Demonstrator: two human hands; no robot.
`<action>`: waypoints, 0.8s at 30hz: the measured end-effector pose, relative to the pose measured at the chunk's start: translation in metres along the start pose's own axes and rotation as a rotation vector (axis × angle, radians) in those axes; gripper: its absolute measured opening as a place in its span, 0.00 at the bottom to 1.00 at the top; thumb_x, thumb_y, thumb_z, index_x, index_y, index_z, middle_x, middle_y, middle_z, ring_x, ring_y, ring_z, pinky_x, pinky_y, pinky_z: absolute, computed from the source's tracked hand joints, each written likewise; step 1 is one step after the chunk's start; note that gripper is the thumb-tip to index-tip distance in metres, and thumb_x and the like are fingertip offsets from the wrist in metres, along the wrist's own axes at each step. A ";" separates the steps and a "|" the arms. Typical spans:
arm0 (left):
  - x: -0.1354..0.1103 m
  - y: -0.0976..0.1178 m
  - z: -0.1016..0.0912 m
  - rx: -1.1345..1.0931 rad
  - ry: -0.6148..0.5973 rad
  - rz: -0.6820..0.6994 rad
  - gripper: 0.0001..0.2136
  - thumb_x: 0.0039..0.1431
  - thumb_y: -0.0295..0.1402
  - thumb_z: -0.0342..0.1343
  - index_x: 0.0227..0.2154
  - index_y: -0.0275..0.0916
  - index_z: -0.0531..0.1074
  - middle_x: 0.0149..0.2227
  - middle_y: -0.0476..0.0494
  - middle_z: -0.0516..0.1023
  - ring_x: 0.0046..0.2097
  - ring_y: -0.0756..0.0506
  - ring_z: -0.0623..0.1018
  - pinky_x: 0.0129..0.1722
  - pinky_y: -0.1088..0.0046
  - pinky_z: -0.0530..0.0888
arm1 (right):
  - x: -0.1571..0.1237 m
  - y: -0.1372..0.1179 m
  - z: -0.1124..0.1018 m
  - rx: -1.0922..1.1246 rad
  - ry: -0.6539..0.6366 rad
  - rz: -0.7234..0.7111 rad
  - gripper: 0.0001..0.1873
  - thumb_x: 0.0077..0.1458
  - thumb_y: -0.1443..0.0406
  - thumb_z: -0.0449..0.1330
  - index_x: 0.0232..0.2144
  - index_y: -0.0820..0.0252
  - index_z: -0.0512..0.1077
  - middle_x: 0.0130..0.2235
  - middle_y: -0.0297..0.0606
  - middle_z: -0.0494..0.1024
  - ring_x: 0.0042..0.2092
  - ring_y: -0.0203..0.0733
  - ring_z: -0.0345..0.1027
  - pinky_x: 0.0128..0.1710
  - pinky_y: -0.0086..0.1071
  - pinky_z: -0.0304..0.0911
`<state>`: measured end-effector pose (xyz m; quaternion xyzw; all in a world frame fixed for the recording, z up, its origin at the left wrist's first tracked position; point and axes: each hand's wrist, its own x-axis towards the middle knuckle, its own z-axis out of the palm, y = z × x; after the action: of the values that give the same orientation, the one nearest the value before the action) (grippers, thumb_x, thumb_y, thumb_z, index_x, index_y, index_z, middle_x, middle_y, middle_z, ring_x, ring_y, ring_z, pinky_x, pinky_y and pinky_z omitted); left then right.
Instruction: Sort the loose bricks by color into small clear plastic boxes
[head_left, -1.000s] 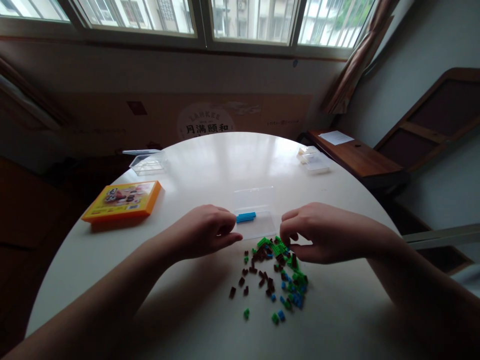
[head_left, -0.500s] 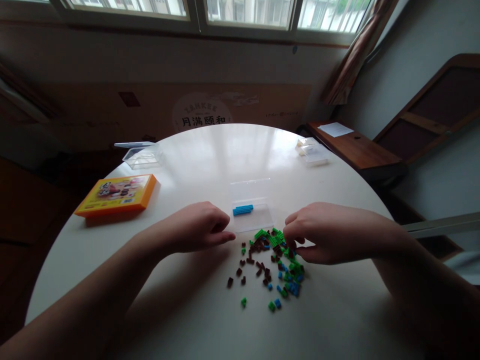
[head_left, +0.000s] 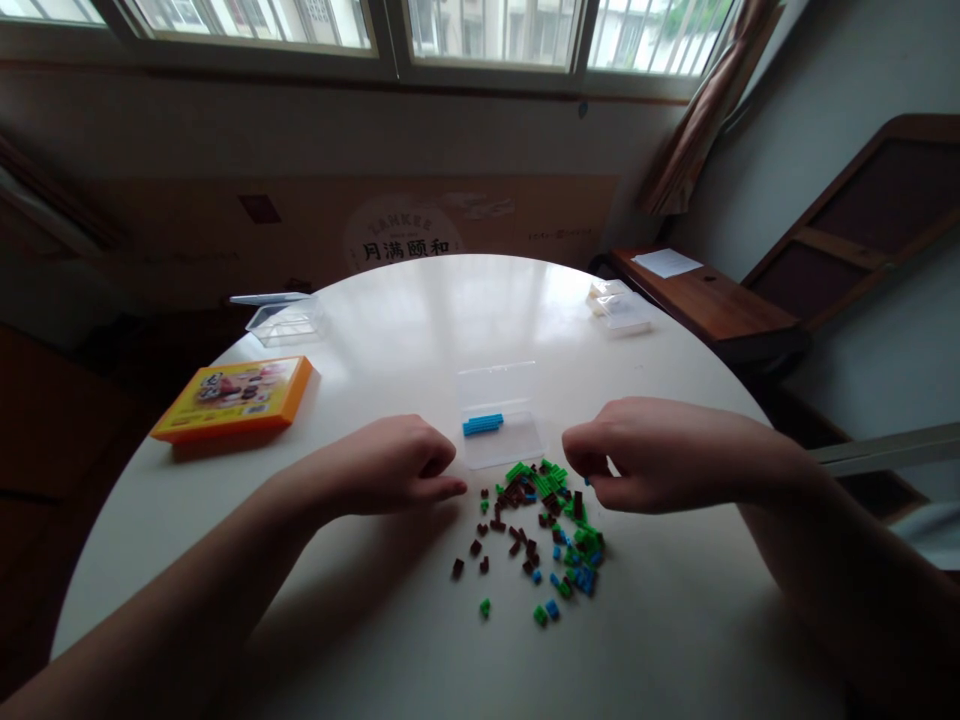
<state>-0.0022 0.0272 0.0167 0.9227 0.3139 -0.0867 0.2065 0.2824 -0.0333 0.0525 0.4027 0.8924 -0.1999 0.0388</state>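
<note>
A scattered heap of small green, brown and blue building bricks (head_left: 553, 483) lies on the table. My right hand (head_left: 652, 455) is just above the heap's far right side, thumb and fingers pinched together; a tiny blue brick (head_left: 587, 481) shows at the fingertips, mostly hidden by them. To the left of the heap, my left hand (head_left: 401, 465) hovers with curled fingers and the thumb apart from them, holding nothing that I can see. Between the hands, farther off, a clear hinged plastic box (head_left: 517, 438) lies open with joined blue strips (head_left: 482, 425) in it.
On the round white table (head_left: 375, 620), an orange-yellow box (head_left: 236, 395) lies at the left. Behind it is a clear container (head_left: 285, 325) with its lid raised. Another clear box (head_left: 622, 308) is at the far right. A wooden desk (head_left: 712, 300) stands beyond the table.
My right hand has risen slightly away from the heap, with a bit of blue now showing at its fingertips. My left hand stays nearly in place. The whole view has shifted a little.
</note>
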 end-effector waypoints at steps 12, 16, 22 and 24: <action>0.000 0.005 0.002 0.047 0.236 0.108 0.18 0.60 0.38 0.54 0.17 0.38 0.60 0.18 0.54 0.59 0.22 0.53 0.56 0.23 0.74 0.55 | 0.016 0.006 0.009 0.185 0.422 -0.161 0.05 0.50 0.71 0.59 0.32 0.59 0.69 0.25 0.27 0.72 0.26 0.29 0.65 0.27 0.23 0.58; 0.001 0.023 0.005 -0.124 0.567 0.118 0.16 0.62 0.36 0.54 0.20 0.37 0.66 0.21 0.53 0.64 0.22 0.54 0.60 0.24 0.77 0.58 | 0.024 -0.001 0.021 0.248 0.627 -0.249 0.06 0.52 0.71 0.60 0.35 0.60 0.70 0.28 0.28 0.75 0.28 0.28 0.69 0.29 0.21 0.62; 0.006 0.044 0.015 -0.415 0.723 0.022 0.06 0.58 0.36 0.60 0.31 0.39 0.78 0.23 0.53 0.72 0.22 0.55 0.63 0.24 0.79 0.62 | 0.034 -0.014 0.035 0.273 0.780 -0.281 0.05 0.55 0.71 0.60 0.35 0.60 0.70 0.29 0.29 0.77 0.27 0.28 0.70 0.27 0.21 0.63; 0.007 0.045 0.017 -0.465 0.722 -0.001 0.06 0.58 0.35 0.60 0.30 0.39 0.79 0.21 0.53 0.71 0.22 0.55 0.62 0.24 0.79 0.62 | 0.037 -0.014 0.038 0.253 0.790 -0.286 0.04 0.56 0.70 0.60 0.36 0.60 0.70 0.29 0.30 0.78 0.29 0.30 0.72 0.29 0.23 0.65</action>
<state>0.0308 -0.0087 0.0138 0.8224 0.3777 0.3150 0.2858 0.2437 -0.0307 0.0136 0.3221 0.8541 -0.1415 -0.3832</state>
